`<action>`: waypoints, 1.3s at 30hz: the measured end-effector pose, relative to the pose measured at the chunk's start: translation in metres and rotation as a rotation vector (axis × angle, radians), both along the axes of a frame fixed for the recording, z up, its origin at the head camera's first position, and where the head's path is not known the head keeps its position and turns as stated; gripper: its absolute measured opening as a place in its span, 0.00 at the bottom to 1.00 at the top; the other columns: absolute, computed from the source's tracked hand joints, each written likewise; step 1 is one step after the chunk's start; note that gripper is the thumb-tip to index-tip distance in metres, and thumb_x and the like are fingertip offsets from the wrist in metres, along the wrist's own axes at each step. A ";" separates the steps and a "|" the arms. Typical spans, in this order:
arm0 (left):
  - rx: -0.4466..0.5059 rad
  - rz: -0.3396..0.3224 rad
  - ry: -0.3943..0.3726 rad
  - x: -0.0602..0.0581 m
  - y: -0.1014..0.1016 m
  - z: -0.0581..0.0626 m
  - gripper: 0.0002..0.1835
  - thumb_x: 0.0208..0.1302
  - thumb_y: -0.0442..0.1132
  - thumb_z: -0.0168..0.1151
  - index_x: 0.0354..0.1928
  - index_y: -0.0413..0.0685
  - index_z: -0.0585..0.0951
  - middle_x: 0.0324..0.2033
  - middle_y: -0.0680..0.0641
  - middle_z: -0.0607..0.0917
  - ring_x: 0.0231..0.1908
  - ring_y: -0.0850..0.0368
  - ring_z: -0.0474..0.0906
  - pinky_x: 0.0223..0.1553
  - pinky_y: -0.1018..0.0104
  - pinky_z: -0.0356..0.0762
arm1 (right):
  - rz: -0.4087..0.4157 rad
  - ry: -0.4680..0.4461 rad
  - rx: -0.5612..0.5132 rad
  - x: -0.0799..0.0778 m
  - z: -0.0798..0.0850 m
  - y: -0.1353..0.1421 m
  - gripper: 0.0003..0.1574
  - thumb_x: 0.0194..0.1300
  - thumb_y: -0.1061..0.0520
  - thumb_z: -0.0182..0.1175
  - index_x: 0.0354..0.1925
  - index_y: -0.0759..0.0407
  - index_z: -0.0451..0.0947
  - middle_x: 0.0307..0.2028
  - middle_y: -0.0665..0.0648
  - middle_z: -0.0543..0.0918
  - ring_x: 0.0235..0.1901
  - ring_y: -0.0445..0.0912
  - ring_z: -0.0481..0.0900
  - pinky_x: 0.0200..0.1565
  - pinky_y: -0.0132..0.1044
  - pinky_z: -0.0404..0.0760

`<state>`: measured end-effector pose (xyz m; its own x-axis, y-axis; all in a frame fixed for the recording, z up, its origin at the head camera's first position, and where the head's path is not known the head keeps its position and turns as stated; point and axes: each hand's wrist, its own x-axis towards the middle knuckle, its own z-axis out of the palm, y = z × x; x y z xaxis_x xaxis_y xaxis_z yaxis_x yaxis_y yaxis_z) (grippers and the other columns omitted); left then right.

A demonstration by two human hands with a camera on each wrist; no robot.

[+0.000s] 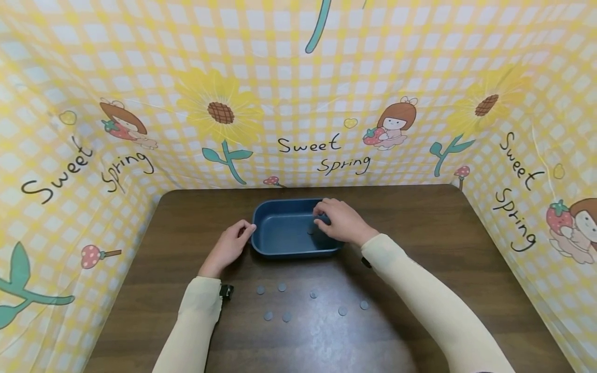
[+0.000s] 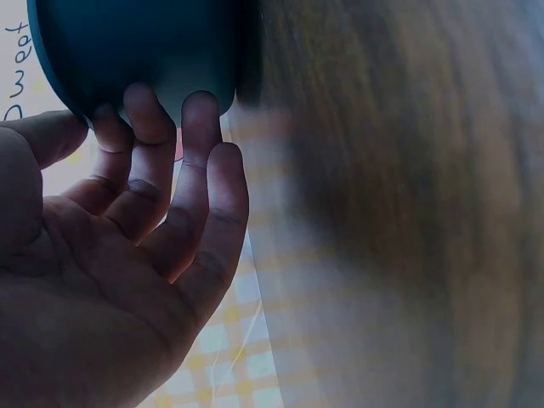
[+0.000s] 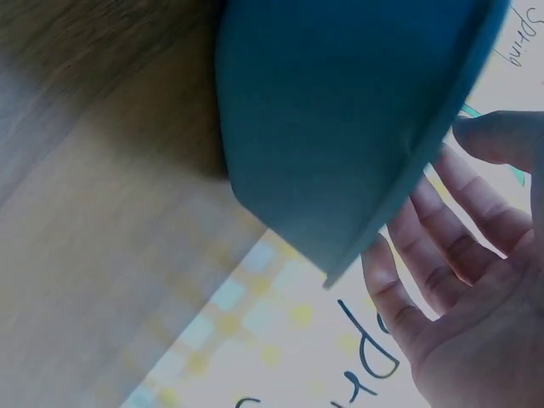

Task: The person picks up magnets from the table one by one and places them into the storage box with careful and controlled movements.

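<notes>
A dark blue rectangular tray (image 1: 280,254) with rounded corners stands on the table. My left hand (image 1: 229,244) holds its left end, thumb at the rim and bent fingertips against the outer wall in the left wrist view. Over the tray's right end hovers my right hand (image 1: 342,221), thumb and fingers apart. Its fingers (image 3: 421,272) are partly hidden behind the rim in the right wrist view, and nothing shows in its grasp. Below those fingers, a small dark disc (image 1: 311,232) appears inside the tray. Several small round grey coin-like discs (image 1: 286,316) lie on the table in front.
The brown wooden table (image 1: 186,331) carries the tray near its back edge. Yellow checked cloth (image 1: 298,103) with flowers and lettering surrounds its back and sides. The discs are spread loosely between both forearms. My right sleeve (image 1: 429,290) crosses the table's right part.
</notes>
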<state>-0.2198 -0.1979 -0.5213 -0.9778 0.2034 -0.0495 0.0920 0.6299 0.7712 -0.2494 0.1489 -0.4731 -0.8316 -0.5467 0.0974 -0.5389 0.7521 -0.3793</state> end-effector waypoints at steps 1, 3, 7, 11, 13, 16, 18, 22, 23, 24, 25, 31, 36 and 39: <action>0.000 0.002 -0.002 0.000 0.000 0.000 0.20 0.87 0.55 0.50 0.48 0.46 0.79 0.32 0.48 0.75 0.34 0.52 0.71 0.42 0.56 0.67 | 0.001 0.003 -0.009 0.002 0.001 0.002 0.14 0.77 0.53 0.68 0.55 0.58 0.84 0.50 0.54 0.83 0.51 0.51 0.81 0.60 0.53 0.79; -0.003 -0.003 -0.001 0.000 0.000 0.000 0.21 0.87 0.56 0.50 0.48 0.45 0.79 0.32 0.48 0.75 0.34 0.51 0.72 0.42 0.56 0.67 | 0.000 0.011 -0.021 0.005 0.003 0.007 0.15 0.77 0.53 0.68 0.55 0.58 0.84 0.50 0.55 0.83 0.51 0.51 0.81 0.59 0.52 0.80; -0.007 -0.006 0.007 0.000 -0.001 0.000 0.22 0.87 0.56 0.49 0.49 0.44 0.79 0.32 0.48 0.76 0.35 0.52 0.72 0.43 0.55 0.68 | -0.004 0.025 -0.043 0.013 0.006 0.018 0.14 0.77 0.53 0.68 0.56 0.58 0.84 0.50 0.55 0.84 0.52 0.51 0.81 0.60 0.52 0.80; -0.003 -0.001 0.012 0.000 -0.001 0.000 0.21 0.86 0.56 0.50 0.48 0.46 0.79 0.32 0.48 0.76 0.35 0.51 0.72 0.43 0.55 0.68 | -0.009 0.035 -0.063 0.021 0.008 0.027 0.15 0.77 0.53 0.68 0.56 0.59 0.85 0.50 0.55 0.84 0.52 0.51 0.82 0.60 0.52 0.81; 0.002 0.001 0.011 0.000 -0.001 0.000 0.20 0.87 0.56 0.50 0.47 0.46 0.79 0.32 0.48 0.76 0.35 0.51 0.72 0.43 0.55 0.68 | -0.010 0.035 -0.080 0.025 0.009 0.032 0.15 0.76 0.54 0.69 0.56 0.59 0.85 0.50 0.56 0.84 0.49 0.51 0.81 0.59 0.53 0.81; 0.004 -0.004 0.011 0.000 -0.001 0.000 0.20 0.87 0.56 0.50 0.47 0.46 0.79 0.32 0.48 0.75 0.35 0.51 0.72 0.42 0.55 0.68 | -0.009 0.042 -0.098 0.032 0.010 0.038 0.15 0.76 0.54 0.69 0.55 0.59 0.85 0.50 0.57 0.85 0.47 0.51 0.80 0.58 0.52 0.81; 0.001 -0.008 0.013 0.000 -0.001 0.000 0.21 0.87 0.56 0.50 0.47 0.46 0.79 0.32 0.48 0.75 0.35 0.52 0.72 0.42 0.55 0.67 | -0.005 0.052 -0.109 0.037 0.010 0.043 0.14 0.76 0.55 0.69 0.55 0.59 0.85 0.50 0.58 0.85 0.48 0.51 0.81 0.58 0.53 0.81; -0.002 -0.009 0.015 0.000 -0.001 0.000 0.21 0.87 0.56 0.49 0.47 0.46 0.79 0.32 0.47 0.76 0.35 0.52 0.73 0.42 0.55 0.68 | 0.003 0.073 -0.129 0.047 0.009 0.051 0.14 0.75 0.56 0.70 0.54 0.60 0.85 0.49 0.59 0.85 0.50 0.53 0.83 0.58 0.54 0.81; -0.001 -0.008 0.015 0.000 -0.001 0.000 0.21 0.87 0.56 0.49 0.47 0.46 0.79 0.33 0.47 0.76 0.35 0.52 0.73 0.43 0.55 0.68 | 0.008 0.082 -0.133 0.049 0.009 0.052 0.13 0.74 0.56 0.70 0.54 0.60 0.85 0.49 0.58 0.85 0.50 0.53 0.83 0.58 0.53 0.81; 0.000 -0.007 0.015 0.000 -0.001 0.000 0.21 0.87 0.56 0.49 0.47 0.46 0.78 0.33 0.47 0.77 0.35 0.52 0.73 0.43 0.55 0.68 | 0.012 0.088 -0.137 0.051 0.009 0.054 0.13 0.74 0.57 0.70 0.53 0.60 0.85 0.49 0.58 0.85 0.50 0.54 0.83 0.58 0.53 0.81; 0.001 -0.006 0.015 0.000 -0.001 0.000 0.21 0.86 0.57 0.49 0.47 0.46 0.78 0.33 0.47 0.77 0.35 0.52 0.73 0.43 0.55 0.68 | 0.016 0.095 -0.139 0.054 0.009 0.055 0.13 0.74 0.57 0.70 0.53 0.60 0.85 0.49 0.58 0.85 0.49 0.54 0.83 0.57 0.53 0.81; 0.008 -0.009 0.013 0.000 0.000 0.000 0.21 0.86 0.57 0.49 0.47 0.46 0.78 0.34 0.44 0.78 0.36 0.52 0.73 0.43 0.55 0.68 | 0.027 0.125 -0.159 0.067 0.006 0.066 0.11 0.74 0.57 0.70 0.52 0.58 0.85 0.48 0.54 0.84 0.49 0.50 0.83 0.55 0.51 0.82; 0.012 -0.007 0.008 0.001 0.000 -0.001 0.21 0.87 0.57 0.48 0.47 0.46 0.78 0.35 0.41 0.79 0.36 0.50 0.73 0.43 0.54 0.68 | 0.019 0.131 -0.161 0.079 0.003 0.075 0.12 0.73 0.57 0.71 0.52 0.56 0.84 0.48 0.51 0.84 0.49 0.48 0.82 0.54 0.49 0.83; 0.014 -0.004 0.003 0.001 0.000 -0.001 0.20 0.87 0.56 0.48 0.47 0.47 0.78 0.36 0.41 0.79 0.36 0.49 0.73 0.44 0.53 0.69 | 0.029 0.142 -0.153 0.086 -0.001 0.079 0.12 0.73 0.56 0.71 0.52 0.57 0.84 0.47 0.50 0.84 0.48 0.47 0.82 0.53 0.48 0.83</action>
